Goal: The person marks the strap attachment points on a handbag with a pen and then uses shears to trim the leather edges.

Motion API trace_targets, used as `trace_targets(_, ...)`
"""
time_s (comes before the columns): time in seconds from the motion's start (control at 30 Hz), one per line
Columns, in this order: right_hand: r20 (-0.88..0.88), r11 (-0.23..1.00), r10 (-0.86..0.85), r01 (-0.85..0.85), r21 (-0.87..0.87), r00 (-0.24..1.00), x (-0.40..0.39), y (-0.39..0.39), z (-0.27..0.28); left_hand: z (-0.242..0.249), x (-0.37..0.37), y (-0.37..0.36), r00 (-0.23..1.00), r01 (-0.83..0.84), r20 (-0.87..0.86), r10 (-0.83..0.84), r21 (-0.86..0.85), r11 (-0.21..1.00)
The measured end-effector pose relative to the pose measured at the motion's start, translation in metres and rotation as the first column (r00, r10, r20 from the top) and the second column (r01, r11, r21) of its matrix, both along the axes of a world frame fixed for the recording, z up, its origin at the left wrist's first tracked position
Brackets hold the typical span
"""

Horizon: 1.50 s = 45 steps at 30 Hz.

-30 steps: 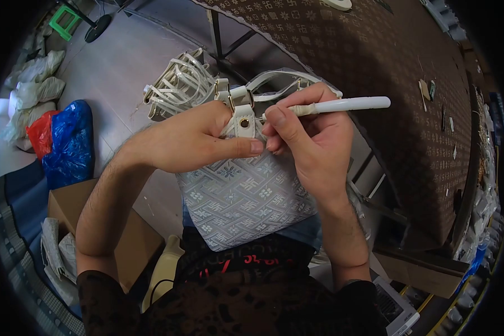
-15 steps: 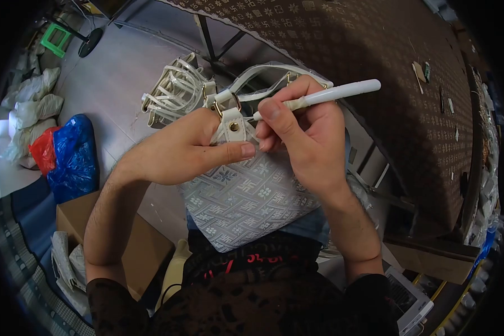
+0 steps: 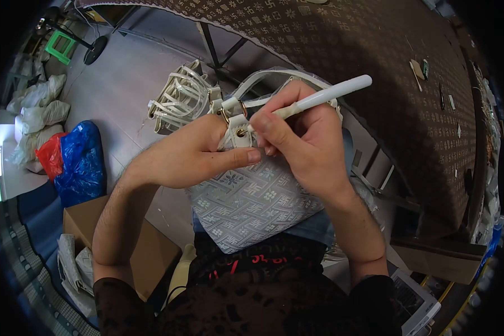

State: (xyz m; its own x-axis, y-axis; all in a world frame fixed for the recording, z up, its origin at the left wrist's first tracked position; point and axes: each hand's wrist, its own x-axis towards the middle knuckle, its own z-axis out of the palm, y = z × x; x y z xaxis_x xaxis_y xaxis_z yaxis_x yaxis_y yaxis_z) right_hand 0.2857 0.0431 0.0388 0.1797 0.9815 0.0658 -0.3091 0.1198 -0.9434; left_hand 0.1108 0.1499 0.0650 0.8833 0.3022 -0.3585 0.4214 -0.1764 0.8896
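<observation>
My left hand [image 3: 193,154] is closed round a white strap tab [image 3: 243,139] with a brass-coloured eyelet, its thumb lying below the eyelet. Between the fingers and thumb of my right hand [image 3: 305,137] is a white pen-like tool [image 3: 341,92], its tip at the tab near the eyelet. A gold-coloured ring joins the tab to a white strap [image 3: 274,73]. Under both hands, a grey patterned cloth [image 3: 252,199] lies over the lap. Beyond my left hand sits a bundle of white straps [image 3: 179,98].
A brown patterned cloth [image 3: 369,67] covers the table at the upper right. On the left are blue [image 3: 84,162] and red plastic bags, white sacks [image 3: 45,92], and a cardboard box [image 3: 151,252]. A green stool [image 3: 60,47] stands at the upper left.
The tool's tip has moved from beside the tab to near the eyelet, and my right hand has come closer to my left. The whole view has shifted slightly.
</observation>
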Motion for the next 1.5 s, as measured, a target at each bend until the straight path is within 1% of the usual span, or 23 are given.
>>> trace_targets(0.1, 0.208, 0.999, -0.031, 0.024, 0.033, 0.978, 0.0, 0.005, -0.007, -0.015, -0.003, 0.0, 0.993, -0.008, 0.12, 0.003, 0.043, 0.999)
trace_targets(0.23, 0.159, 1.0, -0.03, 0.03, 0.006, 0.987, -0.002, 0.006, -0.006, -0.016, -0.003, 0.004, 0.996, 0.022, 0.084, -0.03, 0.094, 0.995)
trace_targets(0.3, 0.253, 0.997, -0.077, 0.068, 0.046, 0.964, -0.003, 0.006, -0.009, -0.014, -0.002, 0.004, 0.996, 0.031, 0.075, -0.038, 0.087, 0.996)
trace_targets(0.37, 0.623, 0.827, -0.461, 0.051, 0.56, 0.632, -0.007, 0.009, -0.018, -0.009, -0.006, -0.006, 0.995, -0.042, 0.091, 0.029, 0.142, 0.989)
trace_targets(0.4, 0.585, 0.688, -0.633, 0.022, 0.726, 0.508, -0.014, 0.013, -0.028, -0.007, -0.007, -0.009, 0.99, -0.113, 0.11, 0.092, 0.198, 0.974)
trace_targets(0.43, 0.586, 0.688, -0.635, 0.024, 0.725, 0.504, -0.014, 0.009, -0.027, -0.008, -0.004, -0.009, 0.99, -0.108, 0.111, 0.087, 0.197, 0.974)
trace_targets(0.5, 0.511, 0.914, -0.343, 0.154, 0.376, 0.788, -0.014, 0.003, -0.015, -0.01, 0.001, -0.008, 0.984, -0.102, 0.159, 0.085, 0.103, 0.989)
trace_targets(0.6, 0.097, 0.999, -0.046, 0.048, -0.019, 0.994, -0.002, 0.003, -0.004, -0.01, 0.002, -0.003, 0.988, -0.05, 0.148, 0.041, 0.056, 0.997)
trace_targets(0.67, 0.055, 0.999, -0.012, 0.014, -0.036, 0.998, 0.0, 0.003, 0.0, -0.006, 0.001, 0.0, 0.997, -0.031, 0.075, 0.027, 0.062, 0.998)
trace_targets(0.73, 0.155, 0.999, -0.009, 0.015, -0.039, 0.988, 0.001, 0.005, -0.002, -0.008, 0.001, -0.001, 1.0, -0.013, -0.002, 0.013, 0.068, 0.998)
trace_targets(0.8, 0.53, 0.964, -0.225, 0.109, 0.242, 0.818, -0.004, 0.004, -0.007, -0.015, -0.002, -0.004, 0.993, -0.092, 0.081, 0.08, 0.149, 0.985)
trace_targets(0.83, 0.609, 0.865, -0.424, 0.101, 0.492, 0.67, -0.011, 0.005, -0.012, -0.013, -0.004, -0.007, 0.993, -0.095, 0.078, 0.085, 0.149, 0.984)
trace_targets(0.9, 0.658, 0.825, -0.484, 0.05, 0.563, 0.578, -0.013, 0.002, -0.016, -0.007, -0.006, -0.012, 0.984, -0.138, 0.134, 0.114, 0.183, 0.973)
trace_targets(0.93, 0.648, 0.906, -0.364, 0.092, 0.413, 0.669, -0.012, -0.001, -0.013, -0.004, -0.003, -0.008, 0.984, -0.138, 0.137, 0.114, 0.187, 0.973)
trace_targets(1.0, 0.238, 0.996, -0.082, 0.085, -0.002, 0.968, -0.006, 0.002, -0.007, 0.001, 0.001, -0.001, 1.0, -0.016, 0.0, 0.016, 0.132, 0.991)
trace_targets(1.13, 0.091, 0.996, 0.03, -0.022, -0.087, 0.995, 0.002, 0.005, 0.002, -0.005, 0.001, -0.005, 0.998, -0.039, -0.041, 0.041, 0.056, 0.998)
trace_targets(1.17, 0.09, 0.996, 0.027, -0.019, -0.089, 0.996, 0.002, 0.005, -0.001, -0.014, -0.001, -0.006, 0.996, -0.072, 0.055, 0.066, 0.119, 0.99)
trace_targets(1.2, 0.455, 0.957, -0.198, 0.071, 0.28, 0.868, -0.002, 0.006, -0.008, -0.017, -0.001, -0.007, 0.985, -0.113, 0.152, 0.086, 0.18, 0.977)
trace_targets(1.23, 0.637, 0.788, -0.496, -0.003, 0.616, 0.59, -0.006, 0.008, -0.016, -0.015, -0.005, -0.009, 0.985, -0.115, 0.151, 0.088, 0.182, 0.976)
trace_targets(1.27, 0.608, 0.716, -0.61, 0.022, 0.698, 0.508, -0.016, 0.007, -0.02, -0.007, -0.006, -0.013, 0.986, -0.122, 0.131, 0.098, 0.192, 0.974)
trace_targets(1.33, 0.616, 0.844, -0.456, 0.091, 0.529, 0.642, -0.015, -0.002, -0.01, -0.009, -0.008, -0.01, 0.994, -0.091, 0.081, 0.073, 0.238, 0.967)
trace_targets(1.43, 0.216, 0.999, -0.041, 0.039, 0.015, 0.975, -0.001, 0.002, -0.004, -0.011, 0.0, -0.007, 0.993, -0.07, 0.098, 0.062, 0.075, 0.995)
trace_targets(1.5, 0.125, 0.998, 0.031, -0.024, -0.06, 0.992, 0.002, 0.002, 0.007, -0.012, -0.003, -0.004, 0.997, -0.051, 0.058, 0.046, 0.104, 0.993)
